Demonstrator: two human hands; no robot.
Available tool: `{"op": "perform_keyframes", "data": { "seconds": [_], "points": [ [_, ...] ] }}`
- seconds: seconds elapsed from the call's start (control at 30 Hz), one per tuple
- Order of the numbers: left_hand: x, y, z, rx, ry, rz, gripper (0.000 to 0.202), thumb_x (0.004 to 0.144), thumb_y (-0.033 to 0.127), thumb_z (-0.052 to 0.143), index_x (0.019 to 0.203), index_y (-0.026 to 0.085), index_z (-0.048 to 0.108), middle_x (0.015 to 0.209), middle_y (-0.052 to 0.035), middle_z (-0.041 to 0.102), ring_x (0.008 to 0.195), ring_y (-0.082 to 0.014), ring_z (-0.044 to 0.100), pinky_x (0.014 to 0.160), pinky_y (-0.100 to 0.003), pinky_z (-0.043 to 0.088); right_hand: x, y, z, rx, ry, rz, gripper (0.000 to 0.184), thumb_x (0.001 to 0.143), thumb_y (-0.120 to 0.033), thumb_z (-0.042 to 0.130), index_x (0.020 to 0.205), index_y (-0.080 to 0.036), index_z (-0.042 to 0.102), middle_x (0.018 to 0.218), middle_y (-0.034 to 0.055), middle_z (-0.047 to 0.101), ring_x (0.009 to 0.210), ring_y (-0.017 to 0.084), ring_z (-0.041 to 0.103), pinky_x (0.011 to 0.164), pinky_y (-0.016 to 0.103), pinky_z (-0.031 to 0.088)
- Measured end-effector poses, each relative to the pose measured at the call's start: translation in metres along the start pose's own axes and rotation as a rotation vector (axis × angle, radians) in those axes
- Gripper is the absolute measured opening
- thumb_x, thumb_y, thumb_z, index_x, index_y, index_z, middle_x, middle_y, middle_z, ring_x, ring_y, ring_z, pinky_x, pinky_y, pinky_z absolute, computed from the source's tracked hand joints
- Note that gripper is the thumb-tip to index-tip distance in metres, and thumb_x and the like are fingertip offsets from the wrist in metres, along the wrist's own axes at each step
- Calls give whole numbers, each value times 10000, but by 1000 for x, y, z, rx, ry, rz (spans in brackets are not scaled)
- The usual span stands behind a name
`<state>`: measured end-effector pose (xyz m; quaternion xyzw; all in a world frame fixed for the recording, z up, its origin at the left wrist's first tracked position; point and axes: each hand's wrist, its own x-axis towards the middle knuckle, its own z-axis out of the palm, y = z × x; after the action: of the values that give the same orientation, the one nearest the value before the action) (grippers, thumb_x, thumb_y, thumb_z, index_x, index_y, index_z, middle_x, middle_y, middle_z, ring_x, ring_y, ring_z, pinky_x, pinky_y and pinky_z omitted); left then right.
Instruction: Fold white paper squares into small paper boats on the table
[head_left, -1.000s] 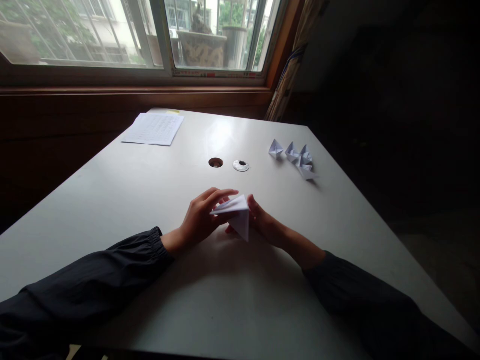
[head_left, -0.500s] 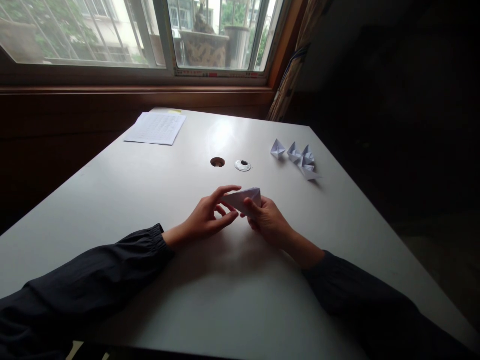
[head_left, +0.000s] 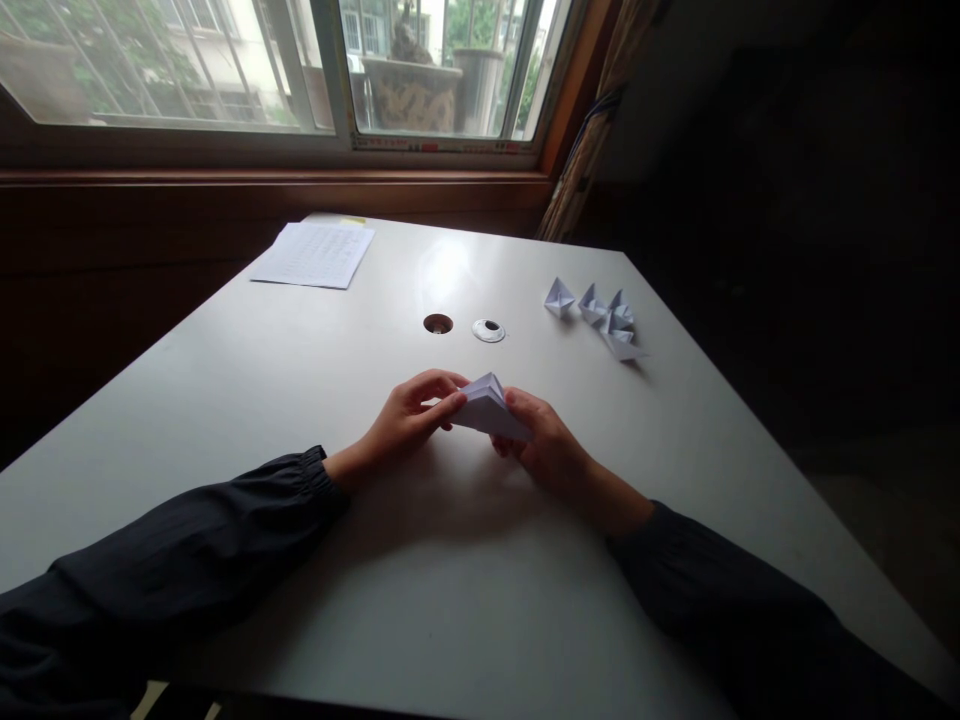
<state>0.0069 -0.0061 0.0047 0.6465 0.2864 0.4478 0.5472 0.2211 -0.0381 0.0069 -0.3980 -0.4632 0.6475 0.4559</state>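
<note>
White paper piece [head_left: 491, 405] is mid-desk, held just off the surface and pinched from both sides. Left hand [head_left: 405, 422] grips its left edge with the fingertips curled over. Right hand [head_left: 546, 450] clamps the right side, thumb on top. Both hands are closed on it, neither free.

Progress, my read: the piece is part-folded. It's a layered wedge with a peaked ridge and sharp creases, not yet opened into the hull shape of the others. Finished paper boats [head_left: 604, 318] sit clustered at the far right of the desk [head_left: 262, 420], looks like four, but they overlap so the count is unsure. So several are done and one is midway in the hands. How many folds remain I can't tell from this angle.

Materials:
- Paper is thin and matte with crisp edges.
- Desk is smooth and pale with a slight sheen and a glare patch at far centre.
- Round cable hole [head_left: 437, 323] has its loose round cap [head_left: 488, 330] just beside it, beyond the hands.
- Printed sheet [head_left: 313, 255] lies flat at far left.
- Dark sleeves [head_left: 187, 560] have gathered cuffs.
</note>
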Motion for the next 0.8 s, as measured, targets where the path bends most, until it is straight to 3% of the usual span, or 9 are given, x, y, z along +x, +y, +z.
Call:
{"op": "perform_keyframes", "data": {
  "seconds": [0.13,0.2,0.27,0.33,0.5,0.6,0.7,0.8],
  "points": [
    [0,0,-2,55,-33,55,262,884,396,743,891,148,657,1199,-124,636,1089,-239,633,834,-303,569,-1,-1,0,4,-27,0,341,934,-520,623,956,-182,662,766,23,624,655,163,581,593,283,485],
    [-1,0,-4,60,-80,55,291,869,365,763,1053,171,647,1224,-119,628,1112,-247,631,847,-303,560,0,-1,0,19,-19,10,318,931,-503,621,969,-189,662,807,25,639,686,171,589,606,287,491],
    [-1,0,-5,60,-138,34,443,873,333,759,1254,208,570,1230,-116,638,1051,-231,654,790,-282,553,0,0,1,46,-9,19,279,925,-469,624,972,-197,663,842,26,652,707,174,588,620,287,489],
    [-1,-1,-6,96,-153,47,524,879,297,745,1344,225,514,1233,-119,646,1032,-228,661,790,-286,550,1,1,2,80,1,20,234,923,-429,622,952,-200,665,847,20,654,703,165,574,629,278,476],
    [2,-7,-5,343,-90,217,308,849,256,755,1142,191,685,1301,-136,586,1218,-272,585,1019,-377,508,4,-4,3,98,90,-2,193,878,-375,666,946,-195,682,796,5,651,671,148,553,600,249,452],
    [4,-12,-4,379,-57,217,315,848,302,769,1138,196,702,1299,-138,575,1200,-261,593,997,-379,526,6,-5,-1,131,171,44,309,828,-333,720,1101,-194,677,857,22,700,703,153,602,622,249,485],
    [4,-12,-3,388,9,232,212,851,313,771,1012,183,727,1294,-138,583,1196,-260,594,973,-375,532,8,-4,-5,183,186,88,491,812,-300,748,1280,-248,608,863,7,720,686,145,630,627,249,510],
    [2,-8,-2,369,69,227,139,901,307,716,913,169,722,1282,-134,613,1181,-255,601,939,-354,528,8,-1,-7,179,133,54,439,839,-329,742,1258,-248,637,887,16,729,681,144,648,609,254,535]
  ]
}}
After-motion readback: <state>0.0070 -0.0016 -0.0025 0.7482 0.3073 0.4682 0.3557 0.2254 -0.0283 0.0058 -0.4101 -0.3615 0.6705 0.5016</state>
